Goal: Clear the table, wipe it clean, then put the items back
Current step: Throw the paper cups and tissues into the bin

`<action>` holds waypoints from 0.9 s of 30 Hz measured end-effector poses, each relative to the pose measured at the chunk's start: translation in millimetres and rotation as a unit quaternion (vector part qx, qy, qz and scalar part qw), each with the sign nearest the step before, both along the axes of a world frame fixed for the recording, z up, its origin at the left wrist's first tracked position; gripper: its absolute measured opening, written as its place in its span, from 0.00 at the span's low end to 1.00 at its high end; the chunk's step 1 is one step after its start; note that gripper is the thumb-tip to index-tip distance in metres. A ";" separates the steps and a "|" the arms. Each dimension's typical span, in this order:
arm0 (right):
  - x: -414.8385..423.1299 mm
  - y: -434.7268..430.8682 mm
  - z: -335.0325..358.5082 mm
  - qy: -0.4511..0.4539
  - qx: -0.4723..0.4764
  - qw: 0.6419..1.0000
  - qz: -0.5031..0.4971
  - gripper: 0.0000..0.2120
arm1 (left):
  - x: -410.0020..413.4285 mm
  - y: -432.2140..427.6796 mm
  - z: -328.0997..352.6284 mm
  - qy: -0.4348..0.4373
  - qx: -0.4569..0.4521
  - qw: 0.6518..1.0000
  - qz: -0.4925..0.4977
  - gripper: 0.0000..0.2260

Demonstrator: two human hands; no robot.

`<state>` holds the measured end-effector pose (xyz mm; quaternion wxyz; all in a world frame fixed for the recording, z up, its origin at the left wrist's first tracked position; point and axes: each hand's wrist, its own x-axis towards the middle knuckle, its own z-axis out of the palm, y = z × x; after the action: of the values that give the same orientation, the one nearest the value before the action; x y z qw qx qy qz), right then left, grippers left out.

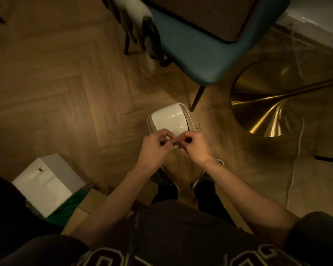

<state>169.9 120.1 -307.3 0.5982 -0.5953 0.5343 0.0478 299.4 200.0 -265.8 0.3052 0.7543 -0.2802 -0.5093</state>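
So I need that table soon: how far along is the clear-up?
Done: can't tell; only the table's gold base shows clearly, not its top. In hand: the left hand and right hand pinch a small white scrap over the bin, probably binning rubbish. Left: no wiping or putting back is visible.

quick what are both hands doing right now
Left hand: fingers curled, pinching a small white scrap above the white bin.
Right hand: fingers curled, pinching the same scrap's other end.
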 end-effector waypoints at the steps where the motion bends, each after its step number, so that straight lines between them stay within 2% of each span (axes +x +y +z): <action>1: -2.4 0.7 16.9 0.002 -0.013 1.000 0.013 0.06 | 0.7 -1.8 15.2 -0.009 -0.006 1.000 -0.009 0.07; 6: -28.6 -6.0 105.5 -0.001 -0.123 0.991 0.051 0.07 | -6.6 -11.0 81.9 -0.044 -0.033 0.998 -0.040 0.07; 13: -102.1 -35.5 210.3 -0.010 -0.226 0.973 0.052 0.10 | -59.9 -50.8 168.6 -0.135 -0.088 0.982 -0.099 0.14; 18: -178.5 -60.7 257.3 -0.037 -0.279 0.960 0.003 0.13 | -124.7 -82.6 213.8 -0.209 -0.169 0.949 -0.164 0.17; 27: -323.1 -95.7 307.2 0.010 -0.300 0.951 -0.079 0.21 | -245.0 -143.0 241.5 -0.205 -0.191 0.922 -0.268 0.20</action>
<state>-153.1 24.4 -0.1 0.3886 -0.7029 0.5750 -0.1559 54.4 57.1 -24.3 0.2313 0.6661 -0.6204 -0.3434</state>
